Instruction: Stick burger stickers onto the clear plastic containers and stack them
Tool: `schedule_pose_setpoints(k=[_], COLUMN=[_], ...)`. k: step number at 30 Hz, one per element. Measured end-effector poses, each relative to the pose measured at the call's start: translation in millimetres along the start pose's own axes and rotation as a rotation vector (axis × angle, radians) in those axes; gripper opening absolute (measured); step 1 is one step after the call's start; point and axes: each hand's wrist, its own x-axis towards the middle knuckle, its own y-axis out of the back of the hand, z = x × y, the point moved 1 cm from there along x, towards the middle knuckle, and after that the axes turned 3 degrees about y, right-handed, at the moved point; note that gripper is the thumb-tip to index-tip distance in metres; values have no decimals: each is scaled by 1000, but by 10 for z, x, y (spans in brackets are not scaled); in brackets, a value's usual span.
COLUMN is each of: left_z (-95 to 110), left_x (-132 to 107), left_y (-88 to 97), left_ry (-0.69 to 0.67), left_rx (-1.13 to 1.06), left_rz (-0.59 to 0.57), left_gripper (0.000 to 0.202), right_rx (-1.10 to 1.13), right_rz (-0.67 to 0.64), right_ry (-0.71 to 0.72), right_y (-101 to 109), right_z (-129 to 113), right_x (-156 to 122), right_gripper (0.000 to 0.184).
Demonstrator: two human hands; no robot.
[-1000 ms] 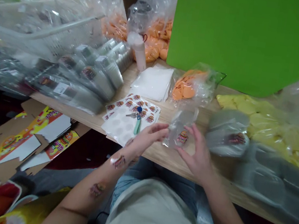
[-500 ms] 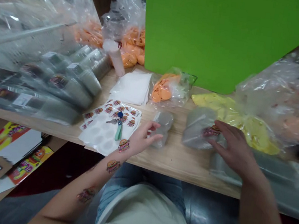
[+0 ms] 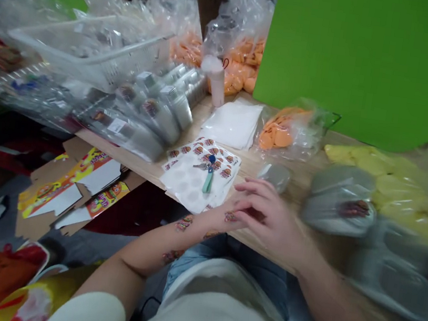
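My right hand point(image 3: 271, 223) lies over the back of my left hand point(image 3: 227, 216) at the table's near edge, its fingers stretched out and reaching left. A small burger sticker shows on my left hand beside those fingertips, and more stickers run down my left forearm. My left hand's fingers are hidden under the right one. Just beyond both hands a small clear plastic container point(image 3: 275, 175) rests on the table. To the left lies a sheet of burger stickers point(image 3: 185, 178) with a key on a teal fob point(image 3: 207, 178) on top.
A stack of clear containers with a burger sticker point(image 3: 341, 205) and grey trays point(image 3: 402, 266) sit right. Bags of orange discs point(image 3: 281, 133) and yellow discs point(image 3: 390, 177), white sheets point(image 3: 235, 123), a white bottle point(image 3: 216, 80) and bagged containers point(image 3: 149, 114) stand behind. Printed cardboard point(image 3: 70, 188) lies on the floor.
My right hand came back from the sticker-marked stack on the right and now covers my left hand. The small clear container left my left hand and sits on the table.
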Motion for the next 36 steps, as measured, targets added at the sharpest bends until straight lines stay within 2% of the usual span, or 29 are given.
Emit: schedule_pose_setpoints(k=[2, 4, 5, 7, 9, 12, 14, 16, 20, 25, 36], left_z=[-91, -224, -298, -444, -568, -667, -680, -675, -668, -625, -516], left_x=[45, 136, 178, 232, 243, 219, 199, 188, 185, 187, 210], left_y=[108, 186, 200, 173, 104, 20, 1, 6, 24, 0, -65], left_ry=[-84, -147, -187, -266, -278, -230, -208, -182, -123, -51, -47], left_rx=[75, 168, 214, 272, 291, 265, 221, 168, 62, 48, 181], left_rz=[-65, -30, -27, -97, -175, -185, -189, -199, -185, -143, -77], left_gripper=[17, 24, 31, 56, 74, 74, 74, 72, 59, 43, 40], right_rx=[86, 103, 102, 132, 207, 271, 288, 290, 251, 217, 184], right_rz=[208, 465, 547, 556, 463, 383, 348, 316, 294, 365, 331], right_ry=[-105, -311, -432, -648, -753, -748, -721, -698, -680, -703, -679], right_y=[87, 207, 239, 208, 79, -120, -184, -195, -189, -239, -242], right_z=[45, 221, 346, 627, 885, 1100, 1127, 1104, 1055, 1051, 1069], right_x=[-79, -246, -329, -449, -491, -462, -429, -407, -412, -444, -470], right_gripper=[10, 10, 12, 21, 28, 45, 60, 65, 63, 63, 59])
